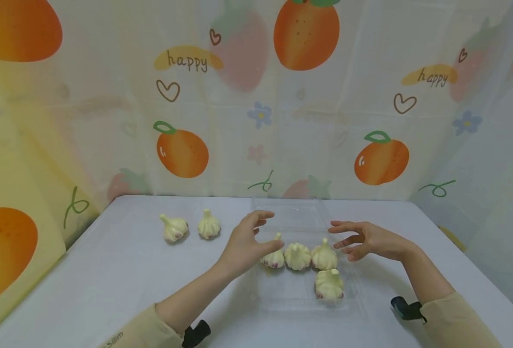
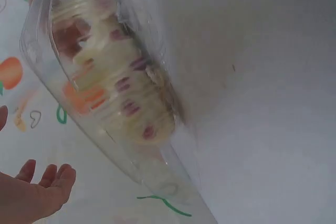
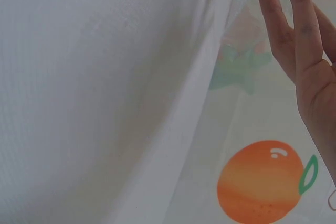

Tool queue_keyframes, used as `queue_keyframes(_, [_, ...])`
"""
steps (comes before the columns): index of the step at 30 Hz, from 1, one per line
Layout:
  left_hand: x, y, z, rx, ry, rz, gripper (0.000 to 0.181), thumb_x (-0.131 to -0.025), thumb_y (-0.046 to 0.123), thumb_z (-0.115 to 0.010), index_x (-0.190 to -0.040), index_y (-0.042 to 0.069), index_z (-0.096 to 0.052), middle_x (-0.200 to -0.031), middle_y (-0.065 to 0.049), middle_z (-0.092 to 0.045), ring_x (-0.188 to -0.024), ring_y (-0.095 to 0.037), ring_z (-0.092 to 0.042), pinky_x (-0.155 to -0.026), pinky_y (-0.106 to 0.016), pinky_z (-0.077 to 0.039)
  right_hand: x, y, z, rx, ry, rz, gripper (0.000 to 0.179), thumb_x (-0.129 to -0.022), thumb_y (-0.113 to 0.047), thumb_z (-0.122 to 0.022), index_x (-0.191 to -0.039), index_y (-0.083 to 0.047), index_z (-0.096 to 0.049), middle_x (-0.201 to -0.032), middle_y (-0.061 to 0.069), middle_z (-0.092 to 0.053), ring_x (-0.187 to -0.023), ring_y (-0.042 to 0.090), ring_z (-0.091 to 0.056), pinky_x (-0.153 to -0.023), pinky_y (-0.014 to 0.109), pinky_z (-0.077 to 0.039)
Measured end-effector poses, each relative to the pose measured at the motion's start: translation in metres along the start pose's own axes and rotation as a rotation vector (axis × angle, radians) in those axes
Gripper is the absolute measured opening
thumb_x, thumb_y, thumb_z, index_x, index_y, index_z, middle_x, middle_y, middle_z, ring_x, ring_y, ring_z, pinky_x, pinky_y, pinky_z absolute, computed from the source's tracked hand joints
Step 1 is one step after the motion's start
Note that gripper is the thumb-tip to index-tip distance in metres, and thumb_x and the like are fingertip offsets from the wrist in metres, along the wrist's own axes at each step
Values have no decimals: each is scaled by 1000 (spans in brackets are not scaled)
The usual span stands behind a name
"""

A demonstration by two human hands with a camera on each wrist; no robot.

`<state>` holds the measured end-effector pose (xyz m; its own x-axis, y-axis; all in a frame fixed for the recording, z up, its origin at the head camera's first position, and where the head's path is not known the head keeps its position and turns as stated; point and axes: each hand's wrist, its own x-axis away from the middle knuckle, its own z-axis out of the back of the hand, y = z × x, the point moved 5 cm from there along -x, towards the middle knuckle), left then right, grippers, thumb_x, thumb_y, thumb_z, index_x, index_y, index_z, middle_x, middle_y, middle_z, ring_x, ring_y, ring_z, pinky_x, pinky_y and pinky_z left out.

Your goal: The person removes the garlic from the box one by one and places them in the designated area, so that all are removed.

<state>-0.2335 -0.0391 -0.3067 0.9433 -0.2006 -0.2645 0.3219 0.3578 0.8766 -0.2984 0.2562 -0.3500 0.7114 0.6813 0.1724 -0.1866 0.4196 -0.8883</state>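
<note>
A clear plastic box (image 1: 278, 303) lies on the table with its lid (image 1: 288, 211) folded back behind it. Inside are several garlic bulbs: three side by side, including a middle bulb (image 1: 297, 256), and a nearer bulb (image 1: 329, 285) at the front right. My left hand (image 1: 249, 244) hovers over the box's left side, fingers apart and empty, its thumb overlapping the leftmost bulb in the head view. At the right side, my right hand (image 1: 371, 239) holds nothing, its fingers loosely bent toward the box. The left wrist view shows the bulbs (image 2: 126, 82) through the clear wall.
Two more garlic bulbs, a tilted one (image 1: 174, 228) and an upright one (image 1: 208, 224), sit left of the box toward the back. The white table (image 1: 121, 290) ends at a fruit-printed curtain (image 1: 256, 135). Black wrist cameras hang below both sleeves.
</note>
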Motion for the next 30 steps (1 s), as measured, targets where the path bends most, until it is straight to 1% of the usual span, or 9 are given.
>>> queue_keyframes(5, [5,2,-23,18,-105,2,57,-81,19,-79,-132,8,-55,-139,-9,-58,-131,-30,-53,-112,-47,-43,-1,2,0,-6,11,-14,72,-86,-8,-68,-150,0,-36,-166,21,-6,-134,42,-51,-91,34,-58])
queue_keyframes(7, [7,4,-32,19,-147,9,56,-81,21,-79,-131,8,-56,-139,-10,-59,-130,-31,-54,-111,-49,-44,-1,2,-1,-9,16,-18,72,-86,-8,-68,-150,0,-36,-166,21,-6,-134,42,-51,-92,34,-58])
queue_keyframes(11, [12,5,-51,-3,-239,35,55,-81,25,-80,-130,10,-57,-138,-9,-60,-129,-31,-55,-107,-50,-47,-1,1,-2,-4,21,-19,73,-85,-9,-69,-150,1,-36,-166,22,-6,-134,44,-50,-92,34,-58])
queue_keyframes(14, [15,4,-63,-13,-290,57,55,-82,25,-80,-130,12,-57,-138,-7,-59,-128,-30,-55,-103,-48,-50,-2,1,-2,4,25,-18,73,-85,-9,-69,-150,1,-37,-166,22,-7,-133,44,-51,-92,35,-58])
queue_keyframes(18, [15,3,-73,-21,-314,78,56,-81,26,-80,-130,12,-58,-137,-6,-60,-127,-29,-56,-100,-44,-53,-3,1,-2,5,24,-13,73,-85,-9,-69,-150,1,-37,-166,22,-8,-133,43,-51,-92,37,-58])
queue_keyframes(21, [14,3,-79,-22,-328,81,55,-80,25,-81,-129,12,-59,-135,-6,-62,-125,-29,-58,-99,-41,-54,-3,2,-1,2,21,-8,73,-85,-8,-69,-150,0,-37,-166,21,-8,-133,43,-51,-92,38,-57])
queue_keyframes(26, [12,3,-90,-22,-366,103,54,-80,27,-80,-128,13,-60,-133,-4,-63,-125,-29,-58,-98,-40,-54,-2,2,0,12,21,1,73,-85,-10,-69,-150,0,-37,-166,21,-8,-133,41,-53,-93,40,-57])
queue_keyframes(30, [10,1,-99,-30,-392,120,51,-81,28,-78,-127,14,-62,-131,-2,-65,-123,-28,-59,-96,-39,-54,0,2,1,9,23,-2,73,-86,-9,-69,-150,0,-36,-166,23,-7,-131,34,-56,-93,39,-57])
